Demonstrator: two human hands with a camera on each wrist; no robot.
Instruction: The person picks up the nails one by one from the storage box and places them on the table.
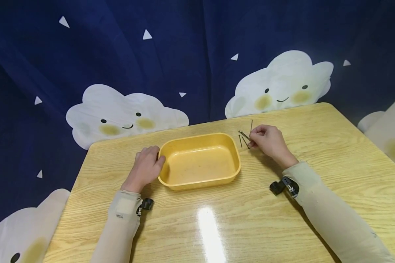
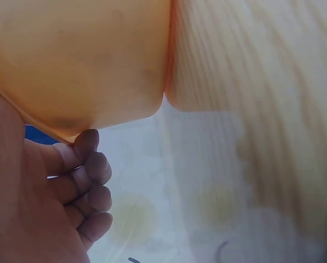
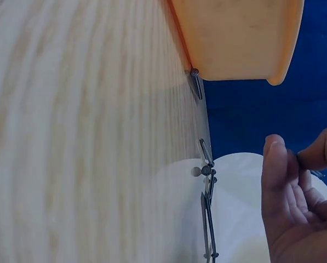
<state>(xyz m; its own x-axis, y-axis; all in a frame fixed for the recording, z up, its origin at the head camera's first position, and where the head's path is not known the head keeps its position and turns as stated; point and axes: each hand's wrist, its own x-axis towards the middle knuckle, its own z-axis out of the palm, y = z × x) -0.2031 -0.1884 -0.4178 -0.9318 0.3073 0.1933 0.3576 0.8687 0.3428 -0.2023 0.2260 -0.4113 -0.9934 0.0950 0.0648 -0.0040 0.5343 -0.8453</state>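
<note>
A yellow plastic basin (image 1: 199, 182) sits on the table, its inside bare. My left hand (image 1: 145, 166) holds its left end, thumb over the rim; the left wrist view shows curled fingertips (image 2: 100, 198) against the basin wall (image 2: 86, 66). Just right of the basin lie several thin dark nails (image 1: 240, 141), loosely scattered. Among them my right hand (image 1: 268, 140) pinches a nail between thumb and fingers. In the right wrist view, only small dark parts of the pinched nail (image 3: 317, 174) show past the fingers; loose nails (image 3: 209, 219) lie on the table beside that hand.
The light wood table (image 1: 250, 223) ends at a back edge just beyond the basin and nails. Behind it hangs a dark blue curtain (image 1: 171, 58) printed with clouds and triangles. Both sleeved wrists carry small black cameras (image 1: 278, 187).
</note>
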